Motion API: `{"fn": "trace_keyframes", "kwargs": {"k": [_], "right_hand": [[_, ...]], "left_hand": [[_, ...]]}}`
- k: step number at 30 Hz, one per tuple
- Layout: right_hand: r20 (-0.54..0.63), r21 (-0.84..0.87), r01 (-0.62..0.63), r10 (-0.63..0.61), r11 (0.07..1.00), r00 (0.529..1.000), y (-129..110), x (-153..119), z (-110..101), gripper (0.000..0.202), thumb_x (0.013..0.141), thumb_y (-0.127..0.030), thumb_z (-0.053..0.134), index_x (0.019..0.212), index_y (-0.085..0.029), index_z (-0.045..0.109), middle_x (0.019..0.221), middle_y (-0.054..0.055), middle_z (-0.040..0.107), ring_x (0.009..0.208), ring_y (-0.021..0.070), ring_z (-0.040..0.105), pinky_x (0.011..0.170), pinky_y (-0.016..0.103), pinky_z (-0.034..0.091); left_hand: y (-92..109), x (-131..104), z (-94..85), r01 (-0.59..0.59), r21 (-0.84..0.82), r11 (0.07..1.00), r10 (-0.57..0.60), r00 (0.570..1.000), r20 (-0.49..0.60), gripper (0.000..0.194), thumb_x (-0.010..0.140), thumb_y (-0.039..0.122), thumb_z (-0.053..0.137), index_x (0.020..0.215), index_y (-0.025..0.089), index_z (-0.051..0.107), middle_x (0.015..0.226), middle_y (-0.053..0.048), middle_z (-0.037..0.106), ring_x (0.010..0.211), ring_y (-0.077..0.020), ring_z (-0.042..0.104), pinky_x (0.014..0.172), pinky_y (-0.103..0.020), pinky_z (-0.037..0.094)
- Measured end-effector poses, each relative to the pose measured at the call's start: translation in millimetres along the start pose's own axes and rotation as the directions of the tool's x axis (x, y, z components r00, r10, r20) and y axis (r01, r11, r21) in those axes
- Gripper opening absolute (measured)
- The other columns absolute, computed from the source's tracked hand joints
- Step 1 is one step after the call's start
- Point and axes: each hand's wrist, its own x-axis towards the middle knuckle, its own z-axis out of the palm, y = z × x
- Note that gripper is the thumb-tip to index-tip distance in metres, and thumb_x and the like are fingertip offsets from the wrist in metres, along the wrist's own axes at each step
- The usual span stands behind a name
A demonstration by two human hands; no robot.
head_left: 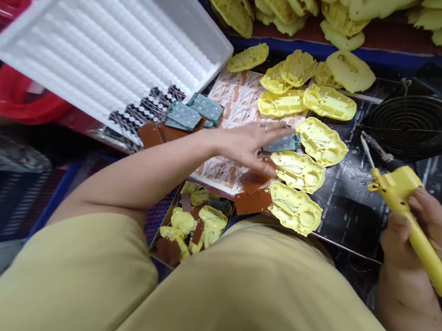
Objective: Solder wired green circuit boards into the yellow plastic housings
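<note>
My right hand (422,226) is wrapped round the handle of a yellow soldering iron (401,188), its metal tip pointing up and to the left. My left hand (251,143) reaches across the bench with fingers spread, over a green circuit board (284,143); whether the fingertips press on it I cannot tell. Beside that hand, three yellow plastic shells (301,171) with thin wires lie in a column. Brown boards (254,202) touch the left edges of the lower shells.
A white foam tray (111,35) with small black wired parts (144,111) leans at the left, near stacked green boards (184,116). More yellow shells (283,102) lie behind. A black fan (409,126) stands at right. A box (164,218) of yellow parts sits below the bench edge.
</note>
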Motion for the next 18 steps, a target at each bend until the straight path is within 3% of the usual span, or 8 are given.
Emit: {"fn": "trace_keyframes", "kwargs": {"k": [2, 5, 7, 10, 12, 15, 18], "right_hand": [[-0.064, 0.026, 0.085, -0.083, 0.996, 0.994, 1, 1, 3, 0.041, 0.101, -0.056, 0.075, 0.118, -0.019, 0.083, 0.096, 0.007, 0.084, 0.076, 0.0233, 0.081, 0.069, 0.032, 0.062], [-0.053, 0.024, 0.082, -0.081, 0.996, 0.995, 0, 2, 4, 0.035, 0.101, -0.050, 0.077, 0.122, -0.022, 0.084, 0.094, 0.006, 0.084, 0.074, 0.0224, 0.079, 0.066, 0.031, 0.059], [-0.060, 0.007, 0.078, -0.078, 0.997, 0.995, 0, 1, 3, 0.033, 0.101, -0.049, 0.078, 0.121, -0.024, 0.084, 0.092, 0.005, 0.084, 0.071, 0.0214, 0.078, 0.064, 0.031, 0.057], [-0.073, -0.008, 0.101, -0.102, 0.995, 0.992, 0, 0, 2, 0.028, 0.102, -0.047, 0.076, 0.119, -0.025, 0.084, 0.089, 0.004, 0.083, 0.065, 0.0188, 0.075, 0.059, 0.030, 0.053], [-0.088, -0.013, 0.123, -0.124, 0.992, 0.988, 2, 0, 4, 0.027, 0.102, -0.045, 0.076, 0.117, -0.024, 0.085, 0.088, 0.003, 0.083, 0.063, 0.0180, 0.075, 0.058, 0.029, 0.053], [-0.123, -0.004, 0.162, -0.161, 0.987, 0.979, 7, 0, 7, 0.026, 0.102, -0.042, 0.076, 0.115, -0.022, 0.085, 0.089, 0.003, 0.083, 0.068, 0.0198, 0.078, 0.062, 0.030, 0.056], [-0.143, 0.009, 0.207, -0.204, 0.978, 0.968, 12, 1, 10, 0.025, 0.101, -0.041, 0.076, 0.115, -0.021, 0.084, 0.089, 0.003, 0.083, 0.070, 0.0207, 0.079, 0.063, 0.029, 0.057]], "left_hand": [[8, -26, 24.5, -0.011, 0.047, 0.999, 0.011, 1.000, 0.005, 0.126, 0.085, 0.090, 0.066, 0.181, 0.026, 0.014, 0.189, -0.022, 0.008, 0.173, -0.0473, 0.021, 0.138, -0.061, 0.029], [28, -50, 60.8, -0.019, 0.166, 0.986, 0.025, 0.999, -0.031, 0.123, 0.084, 0.084, 0.075, 0.179, 0.026, 0.023, 0.188, -0.023, 0.011, 0.171, -0.0534, 0.021, 0.135, -0.070, 0.029], [37, -55, 72.0, -0.004, 0.222, 0.975, 0.018, 0.998, -0.061, 0.117, 0.087, 0.075, 0.079, 0.179, 0.025, 0.026, 0.188, -0.024, 0.012, 0.169, -0.0545, 0.026, 0.133, -0.070, 0.034], [36, -51, 61.8, 0.023, 0.193, 0.981, -0.012, 0.998, -0.056, 0.101, 0.100, 0.056, 0.066, 0.181, 0.024, 0.014, 0.188, -0.022, 0.014, 0.163, -0.0430, 0.045, 0.128, -0.053, 0.047], [26, -42, 44.5, 0.030, 0.168, 0.985, -0.021, 0.998, -0.058, 0.097, 0.102, 0.047, 0.061, 0.181, 0.028, 0.009, 0.189, -0.018, 0.015, 0.161, -0.0370, 0.049, 0.128, -0.047, 0.046], [5, -20, 22.5, 0.057, 0.184, 0.981, -0.036, 0.993, -0.114, 0.111, 0.092, 0.055, 0.071, 0.181, 0.030, 0.010, 0.191, -0.014, 0.011, 0.171, -0.0424, 0.029, 0.138, -0.055, 0.031], [-11, 1, 14.9, 0.070, 0.144, 0.987, -0.063, 0.996, -0.057, 0.129, 0.081, 0.074, 0.076, 0.181, 0.028, 0.008, 0.190, -0.014, 0.014, 0.175, -0.0450, 0.016, 0.140, -0.059, 0.022]]}}
